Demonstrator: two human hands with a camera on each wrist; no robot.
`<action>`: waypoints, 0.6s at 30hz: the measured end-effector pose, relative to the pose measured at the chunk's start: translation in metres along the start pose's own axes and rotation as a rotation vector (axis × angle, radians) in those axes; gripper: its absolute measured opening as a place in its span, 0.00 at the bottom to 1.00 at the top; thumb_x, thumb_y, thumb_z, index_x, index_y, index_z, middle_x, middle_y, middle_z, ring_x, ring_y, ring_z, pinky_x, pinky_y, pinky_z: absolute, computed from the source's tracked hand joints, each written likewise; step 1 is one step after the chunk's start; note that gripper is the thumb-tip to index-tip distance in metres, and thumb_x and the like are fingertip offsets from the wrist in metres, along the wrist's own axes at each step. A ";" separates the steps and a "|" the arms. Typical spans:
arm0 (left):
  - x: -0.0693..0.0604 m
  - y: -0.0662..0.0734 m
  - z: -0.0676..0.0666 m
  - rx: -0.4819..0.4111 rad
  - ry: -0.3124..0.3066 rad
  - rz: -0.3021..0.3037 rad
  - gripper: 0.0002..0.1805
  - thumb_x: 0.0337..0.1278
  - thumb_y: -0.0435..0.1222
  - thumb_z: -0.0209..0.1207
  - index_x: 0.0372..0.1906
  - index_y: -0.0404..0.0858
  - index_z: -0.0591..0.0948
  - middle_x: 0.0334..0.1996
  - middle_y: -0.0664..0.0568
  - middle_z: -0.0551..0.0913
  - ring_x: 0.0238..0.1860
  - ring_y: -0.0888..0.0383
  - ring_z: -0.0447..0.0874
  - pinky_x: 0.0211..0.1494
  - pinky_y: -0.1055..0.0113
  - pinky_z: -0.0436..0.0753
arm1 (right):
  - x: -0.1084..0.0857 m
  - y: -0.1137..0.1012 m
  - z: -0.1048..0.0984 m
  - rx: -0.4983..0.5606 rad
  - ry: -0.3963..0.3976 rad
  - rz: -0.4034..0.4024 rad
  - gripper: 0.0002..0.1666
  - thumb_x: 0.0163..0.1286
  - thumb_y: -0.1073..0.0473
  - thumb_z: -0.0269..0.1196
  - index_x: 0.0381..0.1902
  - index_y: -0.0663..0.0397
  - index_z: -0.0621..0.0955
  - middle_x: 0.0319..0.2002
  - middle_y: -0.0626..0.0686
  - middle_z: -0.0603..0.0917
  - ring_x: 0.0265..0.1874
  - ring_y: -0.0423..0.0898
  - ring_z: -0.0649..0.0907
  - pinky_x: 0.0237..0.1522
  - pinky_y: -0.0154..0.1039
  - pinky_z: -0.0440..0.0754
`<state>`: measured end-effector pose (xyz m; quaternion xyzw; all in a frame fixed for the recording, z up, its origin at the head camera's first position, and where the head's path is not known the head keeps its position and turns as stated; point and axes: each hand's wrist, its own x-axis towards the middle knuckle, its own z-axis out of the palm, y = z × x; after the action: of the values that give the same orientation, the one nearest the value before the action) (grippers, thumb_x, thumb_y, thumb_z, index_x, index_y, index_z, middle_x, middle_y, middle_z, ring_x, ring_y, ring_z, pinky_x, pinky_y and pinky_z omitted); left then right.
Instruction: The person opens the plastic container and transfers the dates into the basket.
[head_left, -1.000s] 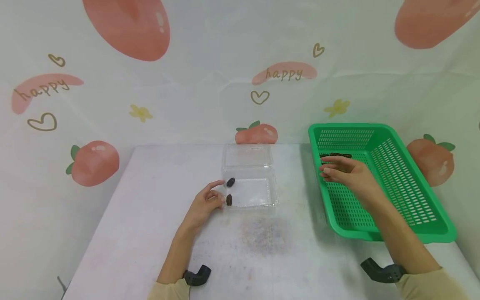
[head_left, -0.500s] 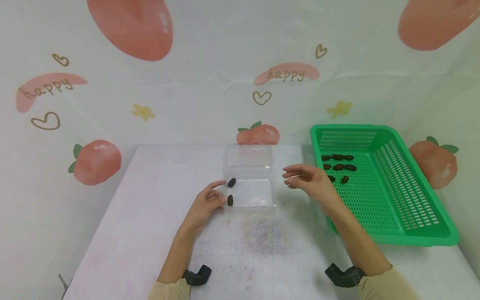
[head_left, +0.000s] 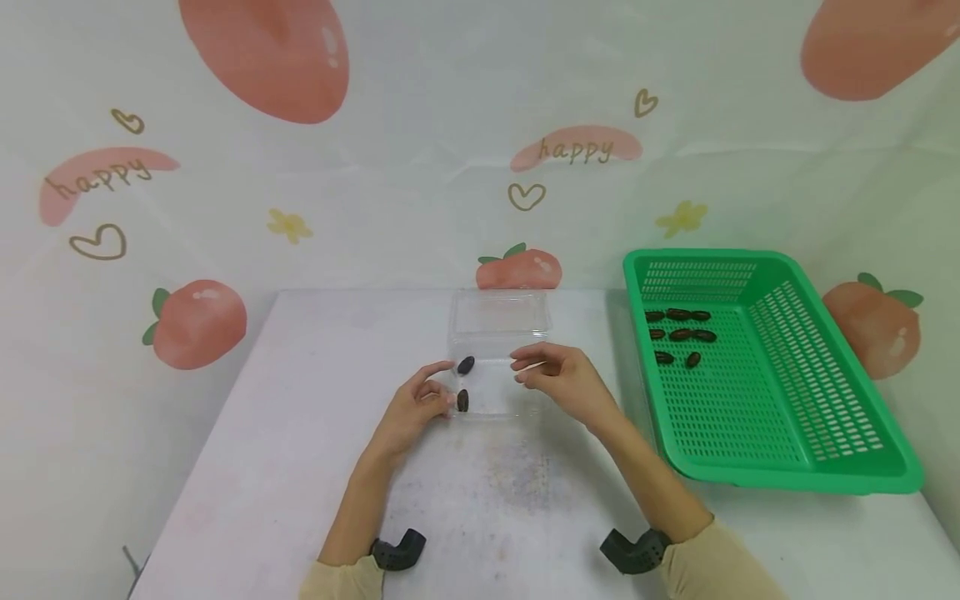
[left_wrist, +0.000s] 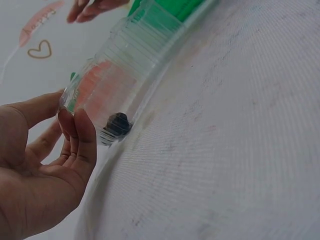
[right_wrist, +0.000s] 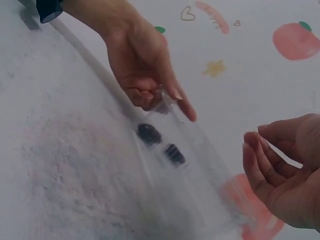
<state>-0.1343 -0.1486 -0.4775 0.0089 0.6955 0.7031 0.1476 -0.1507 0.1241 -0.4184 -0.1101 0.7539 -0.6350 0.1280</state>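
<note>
My left hand (head_left: 408, 408) grips the left side of a clear plastic clamshell box (head_left: 498, 412), thumb and fingers on its wall. The box lies with its lid folded back. Inside, along the left wall, sit two dark dates: one date (head_left: 466, 365) behind, another date (head_left: 462, 401) in front. Over the right half of the box hovers my right hand (head_left: 566, 383), its thumb and fingertips drawn together in the right wrist view. They pinch a small brown date, mostly hidden by the fingers.
A green perforated basket (head_left: 787, 479) stands at the right of the white table (head_left: 330, 350). Several dark dates (head_left: 681, 335) lie in rows on its left side. A printed cloth (head_left: 405, 200) hangs behind the table.
My right hand has left the green basket and moved left until it is over the clamshell box. The left hand has stayed at the box, and the two dates inside have not moved.
</note>
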 end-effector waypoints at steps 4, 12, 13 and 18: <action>0.000 0.000 0.001 0.009 0.017 -0.010 0.32 0.62 0.27 0.62 0.70 0.41 0.70 0.34 0.49 0.75 0.32 0.56 0.78 0.43 0.64 0.81 | 0.012 0.008 0.013 -0.005 -0.038 0.011 0.18 0.66 0.66 0.66 0.53 0.61 0.83 0.47 0.63 0.85 0.47 0.61 0.85 0.50 0.43 0.83; 0.000 0.000 0.002 0.006 0.011 -0.008 0.31 0.62 0.30 0.64 0.70 0.42 0.70 0.34 0.48 0.76 0.33 0.52 0.78 0.43 0.63 0.81 | 0.031 0.022 0.032 -0.068 -0.116 -0.022 0.19 0.65 0.64 0.67 0.54 0.64 0.82 0.46 0.63 0.86 0.41 0.52 0.87 0.47 0.42 0.84; 0.000 0.000 0.002 0.007 0.010 -0.008 0.32 0.62 0.30 0.64 0.70 0.42 0.70 0.34 0.48 0.76 0.33 0.52 0.78 0.43 0.63 0.81 | 0.033 0.023 0.034 -0.082 -0.127 -0.031 0.19 0.65 0.65 0.67 0.54 0.64 0.82 0.46 0.63 0.86 0.40 0.51 0.87 0.47 0.42 0.84; 0.000 0.000 0.001 0.004 0.007 -0.007 0.31 0.61 0.30 0.64 0.70 0.42 0.70 0.34 0.48 0.76 0.33 0.53 0.78 0.43 0.63 0.81 | 0.043 0.026 0.042 -0.157 -0.187 -0.054 0.18 0.64 0.68 0.66 0.52 0.63 0.83 0.44 0.59 0.87 0.39 0.49 0.87 0.43 0.40 0.83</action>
<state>-0.1344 -0.1478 -0.4780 0.0044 0.6973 0.7014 0.1477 -0.1776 0.0758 -0.4530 -0.1988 0.7827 -0.5642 0.1719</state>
